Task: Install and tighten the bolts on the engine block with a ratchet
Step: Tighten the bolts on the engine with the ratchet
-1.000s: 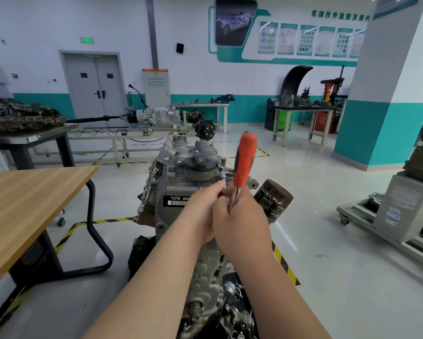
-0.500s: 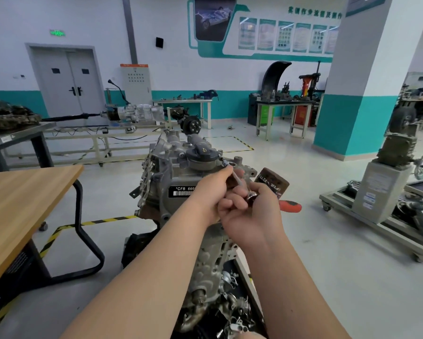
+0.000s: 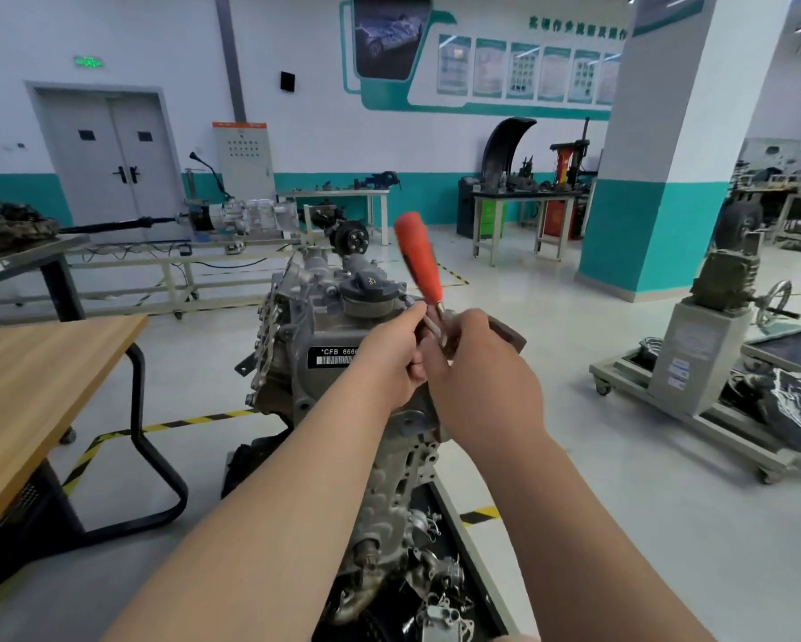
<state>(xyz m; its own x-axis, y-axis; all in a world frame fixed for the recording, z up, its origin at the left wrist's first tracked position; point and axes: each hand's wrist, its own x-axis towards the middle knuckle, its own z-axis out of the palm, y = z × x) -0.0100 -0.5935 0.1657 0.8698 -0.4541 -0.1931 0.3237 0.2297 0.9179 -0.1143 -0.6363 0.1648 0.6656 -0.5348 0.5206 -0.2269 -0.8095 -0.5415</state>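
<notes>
A grey engine block (image 3: 306,326) with a white-lettered label stands in front of me at centre. My left hand (image 3: 389,359) and my right hand (image 3: 482,377) meet over its upper right corner. A ratchet (image 3: 419,259) with an orange handle sticks up and slightly left from between them. My right hand grips the ratchet near its metal shank. My left hand pinches the ratchet's extension bar, whose tip points at a bolt (image 3: 407,298) on the block. The ratchet's head is hidden between my fingers.
A wooden table (image 3: 28,386) on a black frame stands at the left. A tray of loose metal parts (image 3: 440,609) lies below the engine. A wheeled stand (image 3: 695,363) is at the right, a teal and white pillar (image 3: 667,178) behind it, and workbenches along the far wall.
The ratchet handle swung from pointing right and low back up to nearly upright. Both hands stayed at the engine's upper right corner. My view shifted slightly.
</notes>
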